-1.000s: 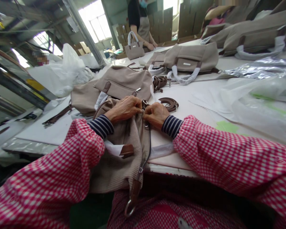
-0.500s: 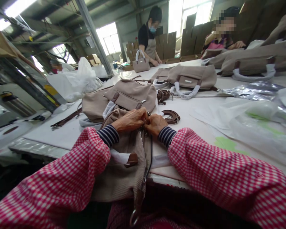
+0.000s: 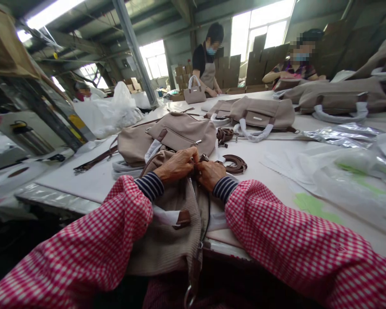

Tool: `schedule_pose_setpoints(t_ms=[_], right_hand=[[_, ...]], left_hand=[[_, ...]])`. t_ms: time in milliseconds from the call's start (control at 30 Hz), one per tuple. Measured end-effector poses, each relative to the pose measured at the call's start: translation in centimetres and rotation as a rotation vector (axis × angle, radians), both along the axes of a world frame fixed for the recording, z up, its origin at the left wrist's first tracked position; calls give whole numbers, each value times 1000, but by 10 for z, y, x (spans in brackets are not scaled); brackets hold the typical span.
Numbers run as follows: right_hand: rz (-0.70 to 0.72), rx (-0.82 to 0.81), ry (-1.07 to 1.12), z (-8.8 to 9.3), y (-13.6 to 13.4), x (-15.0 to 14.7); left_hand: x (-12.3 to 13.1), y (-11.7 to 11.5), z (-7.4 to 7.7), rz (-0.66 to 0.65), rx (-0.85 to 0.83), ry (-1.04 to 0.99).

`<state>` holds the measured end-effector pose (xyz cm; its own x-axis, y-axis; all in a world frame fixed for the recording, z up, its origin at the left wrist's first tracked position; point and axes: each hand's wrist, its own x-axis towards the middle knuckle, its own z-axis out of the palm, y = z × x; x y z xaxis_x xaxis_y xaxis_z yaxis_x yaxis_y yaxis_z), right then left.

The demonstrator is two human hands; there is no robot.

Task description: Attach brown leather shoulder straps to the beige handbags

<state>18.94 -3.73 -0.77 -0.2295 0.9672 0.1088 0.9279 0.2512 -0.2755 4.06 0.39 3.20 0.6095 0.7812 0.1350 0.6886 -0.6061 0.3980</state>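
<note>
A beige ribbed handbag (image 3: 162, 253) lies before me, its near end hanging over the table edge. Its long zipper (image 3: 195, 201) is undone, and a brown tab with a metal ring (image 3: 189, 296) dangles from the near end. At the bag's far end my left hand (image 3: 178, 166) is closed, thumb and fingers pinched together. Close against it, my right hand (image 3: 209, 174) is closed around the same end, beside a small dark metal fitting (image 3: 204, 158). The fingers hide most of what they grip. A white-wrapped handle (image 3: 165, 216) lies on the bag's left side.
More beige bags (image 3: 183, 131) lie just beyond my hands and farther back (image 3: 263, 112). A coiled brown strap (image 3: 234, 164) rests to the right. Clear plastic sheets (image 3: 350, 171) spread over the table's right side. Across the table a person (image 3: 207, 64) stands beside an upright bag (image 3: 194, 92).
The whole view has shifted slightly. My hands stay at the bag's far end; the left fingers have lifted a little and the dark fitting shows more clearly by the right hand.
</note>
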Motion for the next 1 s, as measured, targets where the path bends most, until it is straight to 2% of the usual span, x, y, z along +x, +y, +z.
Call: schedule_pose_setpoints(t_ms=[200, 333, 400, 533, 700, 767, 800, 933, 1000], right_hand=[[23, -8, 23, -4, 1, 1], [-11, 25, 41, -10, -2, 1], [-8, 33, 52, -12, -4, 1], [18, 49, 67, -14, -3, 2], [17, 32, 88, -12, -7, 1], [54, 50, 131, -15, -8, -1], [78, 53, 140, -19, -6, -2], [91, 49, 125, -33, 13, -1], [85, 28, 120, -35, 19, -1]], left_hand=[[-9, -9, 11, 13, 127, 121], [-13, -20, 9, 5, 275, 389], [-13, -22, 7, 21, 275, 477], [-6, -17, 4, 41, 239, 535], [3, -17, 3, 14, 343, 503], [-5, -14, -7, -3, 392, 460], [-13, -7, -18, -15, 405, 420], [-44, 47, -79, -83, 586, 148], [-55, 65, -98, -85, 638, 42]])
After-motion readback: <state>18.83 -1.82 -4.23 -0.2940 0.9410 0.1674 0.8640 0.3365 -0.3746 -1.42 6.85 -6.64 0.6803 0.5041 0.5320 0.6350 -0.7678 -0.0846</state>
